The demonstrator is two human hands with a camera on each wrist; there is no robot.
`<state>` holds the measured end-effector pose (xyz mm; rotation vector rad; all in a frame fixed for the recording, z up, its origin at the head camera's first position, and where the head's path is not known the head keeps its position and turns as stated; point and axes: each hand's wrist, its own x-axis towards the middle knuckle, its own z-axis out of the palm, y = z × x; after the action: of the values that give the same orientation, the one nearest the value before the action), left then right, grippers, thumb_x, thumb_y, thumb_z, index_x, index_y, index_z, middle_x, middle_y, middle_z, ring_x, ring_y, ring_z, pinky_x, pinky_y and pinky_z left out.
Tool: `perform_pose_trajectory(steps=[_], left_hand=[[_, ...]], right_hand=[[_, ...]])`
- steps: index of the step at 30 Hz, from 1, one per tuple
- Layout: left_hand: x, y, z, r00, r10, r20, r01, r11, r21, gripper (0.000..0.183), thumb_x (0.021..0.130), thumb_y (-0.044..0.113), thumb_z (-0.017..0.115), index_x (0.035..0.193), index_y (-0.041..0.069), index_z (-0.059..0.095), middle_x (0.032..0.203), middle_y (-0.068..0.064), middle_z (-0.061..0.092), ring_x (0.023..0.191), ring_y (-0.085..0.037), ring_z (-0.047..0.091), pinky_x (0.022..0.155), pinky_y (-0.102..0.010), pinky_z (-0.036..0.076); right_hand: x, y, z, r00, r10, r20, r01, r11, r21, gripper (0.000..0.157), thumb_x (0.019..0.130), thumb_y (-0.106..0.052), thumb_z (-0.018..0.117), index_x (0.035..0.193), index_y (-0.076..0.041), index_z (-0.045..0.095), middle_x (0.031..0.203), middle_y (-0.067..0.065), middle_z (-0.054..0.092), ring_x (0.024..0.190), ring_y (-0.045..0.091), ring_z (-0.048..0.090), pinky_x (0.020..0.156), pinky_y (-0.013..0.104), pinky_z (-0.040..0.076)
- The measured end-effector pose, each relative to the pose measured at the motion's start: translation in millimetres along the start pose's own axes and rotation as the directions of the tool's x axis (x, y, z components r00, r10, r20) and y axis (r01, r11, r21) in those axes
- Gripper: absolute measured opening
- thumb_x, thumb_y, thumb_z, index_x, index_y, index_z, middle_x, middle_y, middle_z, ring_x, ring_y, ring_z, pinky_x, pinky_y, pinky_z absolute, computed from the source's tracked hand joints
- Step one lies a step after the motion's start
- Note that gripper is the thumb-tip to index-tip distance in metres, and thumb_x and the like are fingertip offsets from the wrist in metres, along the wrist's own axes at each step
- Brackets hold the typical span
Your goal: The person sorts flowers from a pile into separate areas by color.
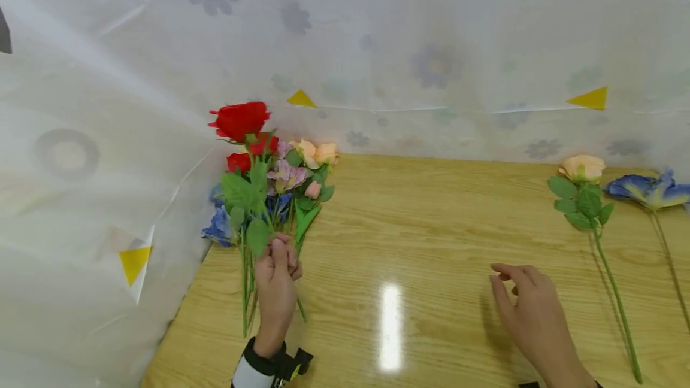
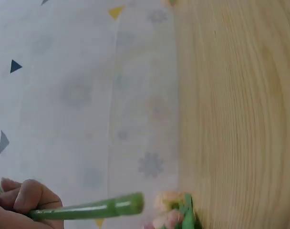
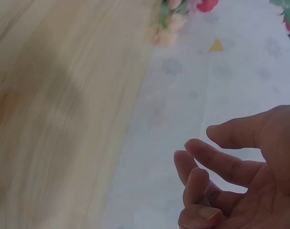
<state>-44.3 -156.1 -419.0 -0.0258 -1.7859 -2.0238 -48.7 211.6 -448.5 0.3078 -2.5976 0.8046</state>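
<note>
My left hand (image 1: pixel 277 277) pinches a red rose (image 1: pixel 241 120) by its green stem, the bloom raised above a pile of flowers at the left of the table. In the left wrist view the stem's cut end (image 2: pixel 128 204) juts out past the curled fingers. Under and behind the rose lie other red blooms (image 1: pixel 239 163), a mauve flower (image 1: pixel 287 177), peach roses (image 1: pixel 325 153) and blue flowers (image 1: pixel 220 227), partly hidden by its leaves. My right hand (image 1: pixel 530 310) hovers over the table at the right, fingers loosely bent, holding nothing.
Right of my right hand, a peach rose (image 1: pixel 582 168) on a long stem lies on the wooden table (image 1: pixel 420 226), with a blue flower (image 1: pixel 649 190) beside it. A pale patterned sheet (image 1: pixel 377 35) covers the back and left sides.
</note>
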Motion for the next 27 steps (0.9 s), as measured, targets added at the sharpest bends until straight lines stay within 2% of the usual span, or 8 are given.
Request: perform_pose_trajectory(steps=[2, 5, 7, 10, 14, 18, 22, 27], left_hand=[[-3.1, -2.5, 11.8, 0.995, -0.049, 0.088, 0.053, 0.997, -0.047, 0.024, 0.108, 0.021, 0.03, 0.109, 0.002, 0.045, 0.075, -0.004, 0.041, 0.057, -0.013, 0.033, 0.054, -0.026, 0.031], [-8.3, -6.5, 28.7, 0.97, -0.105, 0.22, 0.135, 0.982, -0.129, 0.022, 0.108, 0.02, 0.033, 0.115, 0.0, 0.042, 0.084, -0.005, 0.045, 0.067, -0.013, 0.041, 0.063, -0.023, 0.04], [-12.4, -8.5, 39.9, 0.948, -0.131, 0.291, 0.188, 0.966, -0.177, 0.022, 0.107, 0.019, 0.037, 0.116, -0.001, 0.04, 0.089, -0.006, 0.049, 0.074, -0.011, 0.047, 0.068, -0.023, 0.045], [-18.7, -10.1, 55.7, 0.914, -0.141, 0.38, 0.248, 0.936, -0.248, 0.02, 0.106, 0.014, 0.041, 0.115, -0.003, 0.041, 0.095, -0.007, 0.055, 0.082, -0.012, 0.056, 0.075, -0.024, 0.05], [-25.2, -9.4, 71.1, 0.869, -0.104, 0.484, 0.282, 0.908, -0.31, 0.01, 0.104, 0.006, 0.043, 0.113, 0.001, 0.046, 0.1, -0.006, 0.059, 0.088, -0.012, 0.062, 0.082, -0.026, 0.053], [-27.1, -8.0, 77.1, 0.836, -0.014, 0.549, 0.251, 0.898, -0.36, 0.013, 0.103, -0.002, 0.042, 0.112, 0.001, 0.049, 0.101, -0.006, 0.059, 0.091, -0.012, 0.065, 0.085, -0.031, 0.054], [-26.4, -7.5, 76.3, 0.829, 0.022, 0.559, 0.209, 0.914, -0.346, 0.011, 0.102, -0.003, 0.043, 0.111, -0.006, 0.048, 0.102, -0.008, 0.058, 0.091, -0.013, 0.065, 0.085, -0.033, 0.054], [-26.4, -9.5, 73.4, 0.845, 0.007, 0.534, 0.135, 0.965, -0.225, 0.014, 0.099, 0.001, 0.052, 0.108, -0.01, 0.05, 0.1, -0.01, 0.059, 0.09, -0.013, 0.062, 0.082, -0.026, 0.052]], right_hand=[[0.5, -21.4, 4.7, 0.996, -0.01, 0.088, 0.006, 0.999, 0.045, 0.014, 0.089, -0.006, 0.07, 0.103, -0.004, 0.071, 0.087, 0.004, 0.064, 0.07, 0.017, 0.052, 0.058, 0.03, 0.042], [0.5, -50.7, 10.2, 0.975, -0.022, 0.22, -0.02, 0.982, 0.19, 0.015, 0.094, -0.013, 0.066, 0.108, -0.012, 0.07, 0.091, -0.006, 0.062, 0.076, 0.009, 0.05, 0.058, 0.024, 0.042], [-0.5, -66.1, 14.1, 0.954, -0.056, 0.293, -0.039, 0.949, 0.311, 0.017, 0.097, -0.016, 0.063, 0.113, -0.013, 0.067, 0.094, -0.009, 0.061, 0.08, 0.006, 0.051, 0.06, 0.023, 0.044], [-2.9, -82.6, 20.2, 0.916, -0.095, 0.391, -0.108, 0.878, 0.466, 0.023, 0.1, -0.02, 0.058, 0.122, -0.014, 0.061, 0.099, -0.01, 0.061, 0.088, 0.003, 0.056, 0.069, 0.024, 0.049], [-6.6, -95.9, 27.7, 0.868, -0.141, 0.477, -0.176, 0.81, 0.559, 0.029, 0.103, -0.023, 0.051, 0.13, -0.013, 0.055, 0.116, -0.006, 0.063, 0.103, 0.008, 0.06, 0.083, 0.03, 0.052], [-8.3, -102.4, 31.0, 0.819, -0.202, 0.537, -0.226, 0.747, 0.626, 0.03, 0.105, -0.022, 0.046, 0.129, -0.007, 0.057, 0.126, 0.002, 0.062, 0.112, 0.016, 0.06, 0.088, 0.034, 0.051], [-8.5, -104.5, 32.9, 0.796, -0.236, 0.558, -0.273, 0.682, 0.678, 0.029, 0.105, -0.022, 0.046, 0.125, -0.005, 0.057, 0.115, 0.003, 0.066, 0.104, 0.017, 0.064, 0.083, 0.032, 0.053], [-9.6, -102.3, 35.8, 0.81, -0.246, 0.533, -0.294, 0.616, 0.731, 0.024, 0.105, -0.017, 0.044, 0.122, -0.004, 0.056, 0.095, 0.007, 0.064, 0.083, 0.019, 0.066, 0.073, 0.032, 0.055]])
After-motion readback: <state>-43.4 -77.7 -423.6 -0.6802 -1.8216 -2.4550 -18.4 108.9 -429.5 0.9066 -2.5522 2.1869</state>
